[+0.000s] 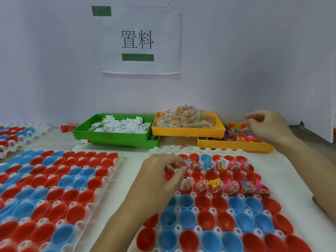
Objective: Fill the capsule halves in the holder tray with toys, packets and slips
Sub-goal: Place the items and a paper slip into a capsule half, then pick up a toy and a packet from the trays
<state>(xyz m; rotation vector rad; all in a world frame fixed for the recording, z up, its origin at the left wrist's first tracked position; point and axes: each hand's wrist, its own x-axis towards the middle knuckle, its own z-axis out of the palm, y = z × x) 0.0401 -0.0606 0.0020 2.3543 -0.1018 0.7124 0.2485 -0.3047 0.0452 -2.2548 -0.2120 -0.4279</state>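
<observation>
Red and blue capsule halves (214,200) are being filled: left hand (160,171) is pinching small packets (171,167) over them, right hand (265,124), loosely curled, is reaching into the toy bin (236,144); a toy pick likely comes next.

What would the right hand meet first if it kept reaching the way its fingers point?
Probably the loose plastic toys in the yellow tray: the right hand hovers over them, fingers aimed left and down. Depth is unclear.

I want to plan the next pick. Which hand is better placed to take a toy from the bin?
The right hand, probably: it hovers over the toy bin, while the left hand holds small pieces at the capsule tray.
</observation>
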